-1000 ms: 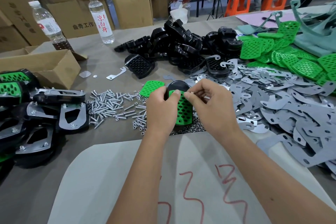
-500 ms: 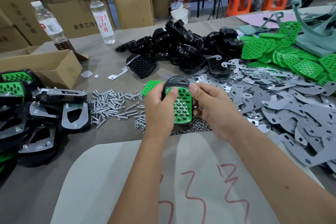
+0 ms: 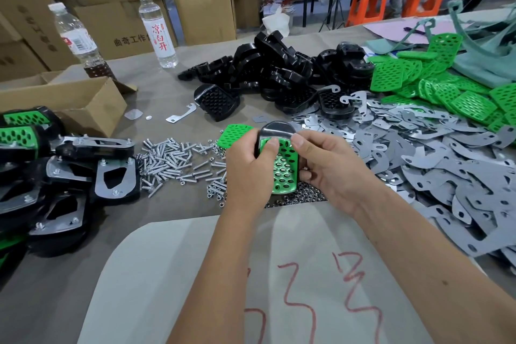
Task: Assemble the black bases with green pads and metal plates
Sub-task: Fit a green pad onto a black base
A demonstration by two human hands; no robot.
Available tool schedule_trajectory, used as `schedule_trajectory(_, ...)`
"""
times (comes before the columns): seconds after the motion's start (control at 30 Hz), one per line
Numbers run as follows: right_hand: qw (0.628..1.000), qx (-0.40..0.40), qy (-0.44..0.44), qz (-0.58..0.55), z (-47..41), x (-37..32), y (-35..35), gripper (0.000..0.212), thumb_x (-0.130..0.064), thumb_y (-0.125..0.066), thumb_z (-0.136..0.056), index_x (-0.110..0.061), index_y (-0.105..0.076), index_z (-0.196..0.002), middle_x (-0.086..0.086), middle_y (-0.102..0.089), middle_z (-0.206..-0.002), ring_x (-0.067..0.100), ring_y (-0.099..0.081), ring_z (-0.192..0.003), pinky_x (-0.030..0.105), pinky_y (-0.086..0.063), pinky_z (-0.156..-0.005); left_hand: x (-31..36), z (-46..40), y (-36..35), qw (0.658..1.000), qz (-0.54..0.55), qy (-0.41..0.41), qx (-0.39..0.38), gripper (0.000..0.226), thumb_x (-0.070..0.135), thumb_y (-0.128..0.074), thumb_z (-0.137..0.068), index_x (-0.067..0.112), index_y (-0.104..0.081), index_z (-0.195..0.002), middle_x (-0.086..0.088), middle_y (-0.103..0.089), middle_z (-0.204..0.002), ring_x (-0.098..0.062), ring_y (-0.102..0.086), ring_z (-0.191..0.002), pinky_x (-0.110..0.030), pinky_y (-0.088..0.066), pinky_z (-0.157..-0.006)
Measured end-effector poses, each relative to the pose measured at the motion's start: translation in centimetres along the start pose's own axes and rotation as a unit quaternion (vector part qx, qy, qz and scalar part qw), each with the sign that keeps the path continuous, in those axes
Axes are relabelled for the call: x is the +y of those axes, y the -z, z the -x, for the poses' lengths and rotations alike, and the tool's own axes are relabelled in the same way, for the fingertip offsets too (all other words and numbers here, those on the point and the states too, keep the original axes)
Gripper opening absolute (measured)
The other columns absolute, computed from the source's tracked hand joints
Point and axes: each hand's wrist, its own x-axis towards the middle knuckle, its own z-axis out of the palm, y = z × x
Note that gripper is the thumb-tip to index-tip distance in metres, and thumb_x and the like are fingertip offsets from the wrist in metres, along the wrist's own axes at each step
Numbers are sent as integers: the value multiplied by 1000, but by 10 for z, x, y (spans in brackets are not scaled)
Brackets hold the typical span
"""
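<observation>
Green pad [image 3: 282, 167] seated on black base [image 3: 275, 130], held just above the nut pile [image 3: 298, 198]. Left hand [image 3: 248, 173] gripping the base, thumb pressed on the pad; right hand [image 3: 326, 167] pinching its far edge. Best pressed evenly along each edge, holes aligned, until flush.

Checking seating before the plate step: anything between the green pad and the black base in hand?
Nothing visible. The green pad lies in the black base, left hand thumb pressing its top, right hand gripping the other side. The underside is hidden.
</observation>
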Motion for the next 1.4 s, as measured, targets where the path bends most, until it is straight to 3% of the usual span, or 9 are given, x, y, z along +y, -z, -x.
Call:
schedule_trajectory(0.13, 1000, -7, -8, -16, -1, -1, 2, 27, -25, -66, -94, -5, -75, -108, 5, -68, -91, 10, -52, -70, 18, -41, -54, -2, -2, 1, 999, 24, 26, 4, 24, 29, -58, -86, 10, -71, -93, -21, -70, -90, -46, -64, -88, -63, -53, -81)
schedule_trajectory(0.7, 999, 32, 8, -18, -6, 6, 4, 24, -9, -63, -100, 0, -73, -120, 3, -68, -87, 7, -50, -63, 17, -34, -48, -1, 3, -6, 999, 35, 20, -11, 18, 27, -57, -87, 20, -74, -91, -8, -75, -85, -36, -70, -85, -56, -58, -78)
schedule_trajectory(0.8, 999, 41, 27, -17, -6, 9, 5, 22, -12, -62, -101, -2, -74, -117, 0, -68, -83, 6, -47, -59, 16, -36, -49, -1, 0, -4, 999, 25, 24, -18, 27, 32, -57, -90, 8, -70, -88, -17, -70, -83, -41, -65, -80, -56, -57, -75)
schedule_trajectory(0.87, 996, 82, 41, 0, -7, 11, 5, 17, -15, -65, -100, -6, -76, -110, 1, -70, -83, 4, -43, -51, 21, -36, -50, 2, -2, -3, 999, 22, 32, 1, 42, 40, -52, -96, 3, -61, -79, -9, -62, -71, -28, -58, -68, -46, -52, -69)
schedule_trajectory(0.97, 988, 148, 50, 12, -6, 8, 6, 12, -15, -66, -100, -11, -77, -98, 1, -75, -81, 3, -54, -45, 22, -41, -48, -4, -11, 16, 989, -105, 37, 95, 30, 36, -55, -99, 17, -70, -82, 10, -69, -72, -16, -68, -77, -35, -51, -72)
schedule_trajectory(1.03, 983, 171, 63, 6, -5, 5, 7, 12, -11, -66, -100, -12, -77, -96, 3, -79, -85, 9, -70, -60, 21, -49, -45, -11, -16, 37, 962, -258, 45, 77, 8, 30, -67, -93, 25, -73, -92, 11, -71, -81, -20, -69, -90, -33, -52, -81)
schedule_trajectory(1.17, 978, 179, 63, 87, -7, 9, 7, 14, -17, -66, -101, -14, -79, -97, 3, -81, -93, 19, -77, -86, 32, -62, -59, -16, -16, 45, 916, -392, 63, -56, 25, 46, -82, -82, 34, -74, -101, 0, -70, -105, -27, -59, -111, -43, -47, -101)
schedule_trajectory(1.27, 967, 179, 71, 167, -7, 13, 4, 17, -22, -64, -101, -18, -80, -97, 1, -81, -93, 23, -77, -91, 51, -63, -84, -17, -16, 41, 924, -373, 44, -68, 15, 40, -82, -85, 32, -70, -90, 3, -69, -94, -24, -62, -101, -40, -49, -90)
schedule_trajectory(1.4, 939, 204, 107, 256, -7, 11, 2, 18, -27, -64, -100, -20, -78, -109, -3, -79, -96, 20, -75, -95, 50, -59, -90, -22, -15, 41, 936, -347, 40, -48, 15, 30, -79, -89, 26, -67, -82, 8, -65, -77, -20, -62, -83, -38, -51, -77)
